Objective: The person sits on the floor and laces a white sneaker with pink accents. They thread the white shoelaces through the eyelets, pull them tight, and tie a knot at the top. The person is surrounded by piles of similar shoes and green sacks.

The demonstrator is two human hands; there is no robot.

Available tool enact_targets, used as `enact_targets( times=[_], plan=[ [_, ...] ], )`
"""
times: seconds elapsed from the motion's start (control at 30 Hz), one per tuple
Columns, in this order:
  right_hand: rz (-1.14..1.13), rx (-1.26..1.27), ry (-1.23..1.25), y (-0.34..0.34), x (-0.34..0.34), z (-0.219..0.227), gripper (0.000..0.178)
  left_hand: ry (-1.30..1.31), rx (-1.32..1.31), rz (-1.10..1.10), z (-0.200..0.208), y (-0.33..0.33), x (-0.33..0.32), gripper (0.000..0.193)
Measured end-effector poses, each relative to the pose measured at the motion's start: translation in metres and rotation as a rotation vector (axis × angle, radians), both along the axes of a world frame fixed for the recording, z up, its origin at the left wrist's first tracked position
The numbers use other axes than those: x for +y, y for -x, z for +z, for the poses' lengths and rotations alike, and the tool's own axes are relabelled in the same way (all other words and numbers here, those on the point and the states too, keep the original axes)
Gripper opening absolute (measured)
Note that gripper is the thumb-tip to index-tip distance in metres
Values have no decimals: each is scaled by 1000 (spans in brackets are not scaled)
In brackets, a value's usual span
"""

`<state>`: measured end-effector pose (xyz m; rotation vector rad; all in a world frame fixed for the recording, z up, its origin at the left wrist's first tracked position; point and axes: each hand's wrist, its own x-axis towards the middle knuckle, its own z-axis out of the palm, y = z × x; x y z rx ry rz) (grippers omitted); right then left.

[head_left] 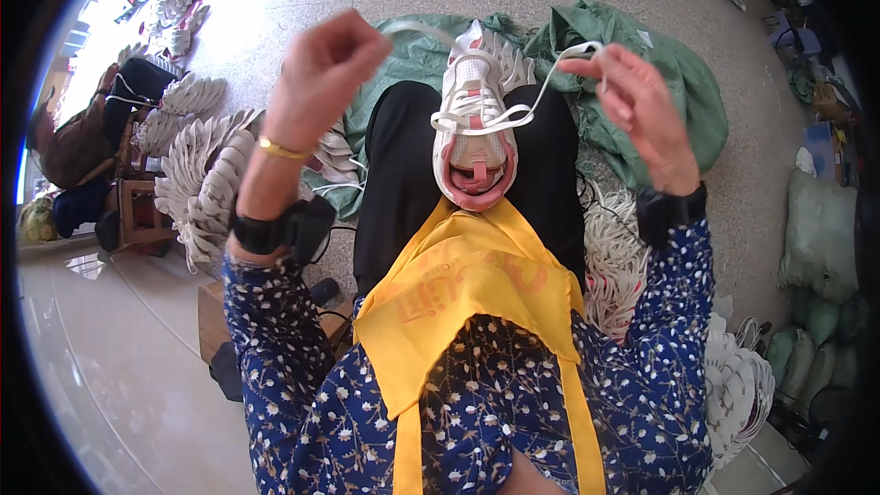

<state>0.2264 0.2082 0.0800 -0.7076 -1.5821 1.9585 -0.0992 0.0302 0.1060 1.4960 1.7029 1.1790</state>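
Observation:
A white and pink sneaker (456, 92) rests between my knees, its padded pink heel toward me and its toe pointing away. White shoelace (553, 66) crosses its upper, and two lengths lead outward. My left hand (332, 64), raised at the left and blurred, is closed on one length of lace. At the right, my right hand (639, 101) grips the other length near its fingertips, some fingers loosely bent. Both hands are apart from the shoe. A yellow apron (458, 298) covers my lap just below the heel.
Green sacks (674, 115) lie on the floor beyond my knees. Stacked pale shoe parts (206, 183) stand at the left, near a wooden stool (145, 211). Bundled white laces (610, 247) lie by my right knee. More shoe parts (738, 390) are at the lower right.

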Motion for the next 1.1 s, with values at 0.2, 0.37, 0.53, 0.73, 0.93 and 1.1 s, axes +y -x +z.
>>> enact_targets(
  times=[0.2, 0.37, 0.53, 0.73, 0.93, 1.1],
  plan=[
    [11, -131, 44, 4, -57, -51, 17, 309, -65, -118, -72, -38, -25, 13],
    [-69, -138, -3, 6, -68, -76, 12, 348, -238, -143, -84, -55, -33, 14],
    [113, -126, 37, 3, -56, -61, 10, 230, -288, -79, -88, -58, -30, 20],
    [21, 141, -320, 13, -9, -11, 15, 220, -334, -61, -90, -59, -31, 20],
    [-99, -7, -184, 18, -38, -54, 7, 221, -363, -42, -91, -63, -33, 20],
    [-157, -44, -114, 22, -68, -82, 4, 230, -386, -37, -91, -64, -34, 17]
  ],
)
